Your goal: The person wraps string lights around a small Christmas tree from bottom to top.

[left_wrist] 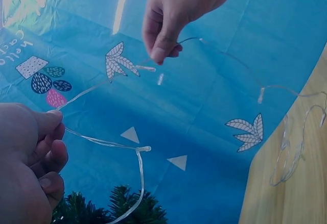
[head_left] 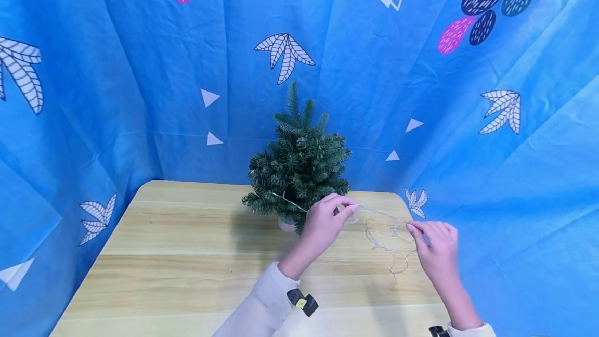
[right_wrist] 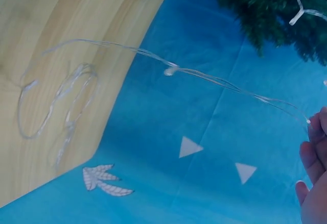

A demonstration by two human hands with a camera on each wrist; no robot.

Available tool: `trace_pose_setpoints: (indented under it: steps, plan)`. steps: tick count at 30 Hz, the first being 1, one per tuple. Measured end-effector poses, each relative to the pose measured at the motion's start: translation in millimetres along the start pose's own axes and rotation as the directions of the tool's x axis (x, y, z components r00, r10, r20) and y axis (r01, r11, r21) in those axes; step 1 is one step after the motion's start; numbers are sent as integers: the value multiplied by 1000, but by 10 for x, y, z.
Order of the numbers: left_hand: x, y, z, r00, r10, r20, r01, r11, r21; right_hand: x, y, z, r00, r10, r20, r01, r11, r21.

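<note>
A small green artificial Christmas tree (head_left: 299, 163) stands on the table, its pale base (head_left: 286, 224) partly hidden under the branches. A thin clear string of fairy lights (head_left: 290, 202) runs from the branches to my left hand (head_left: 323, 222), which pinches it between thumb and fingertips in front of the tree's right side. From there the wire stretches to the right, where my right hand (head_left: 436, 248) pinches it too, over the table's right part. Small clear bulbs (left_wrist: 145, 148) dot the strand. In the left wrist view both hands grip the wire, apart from each other.
Loose loops of the light string (head_left: 386, 246) hang or lie around the right side of the wooden table (head_left: 164, 254). A blue patterned curtain (head_left: 178, 66) surrounds the table's back and sides. Dark bands (head_left: 301, 301) sit at both wrists.
</note>
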State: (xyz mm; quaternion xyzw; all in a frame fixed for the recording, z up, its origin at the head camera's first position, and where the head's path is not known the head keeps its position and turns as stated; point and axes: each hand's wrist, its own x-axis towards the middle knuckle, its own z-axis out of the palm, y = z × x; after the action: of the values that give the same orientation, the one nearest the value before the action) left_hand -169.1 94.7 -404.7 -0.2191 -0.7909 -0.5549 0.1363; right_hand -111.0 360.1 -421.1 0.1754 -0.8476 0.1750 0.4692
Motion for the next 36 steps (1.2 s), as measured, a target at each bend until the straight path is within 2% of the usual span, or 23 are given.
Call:
trace_pose_setpoints:
  steps: [4,11,17,22,26,32,36]
  plan:
    - [-5,12,-4,1000,-13,-11,13,1000,-9,-13,96,-28,999,54,-9,-54,998,-25]
    - [-20,25,-2,1000,-16,-22,15,1000,-14,43,186,-80,992,121,43,-116,989,-96]
    - [-5,61,36,999,-29,-39,30,999,24,131,239,-72,985,171,5,-169,980,-104]
    - [134,176,86,997,20,-73,-13,995,96,156,240,-68,969,246,-7,-245,966,-87]
    - [263,279,94,996,48,-71,-38,990,138,139,228,-76,958,287,-13,-287,956,-65]
    - [405,363,163,994,85,-74,-62,960,271,198,128,-87,942,334,-23,-335,942,-18]
    - [441,388,213,995,80,-53,-60,950,307,281,43,-55,940,339,-31,-339,941,11]
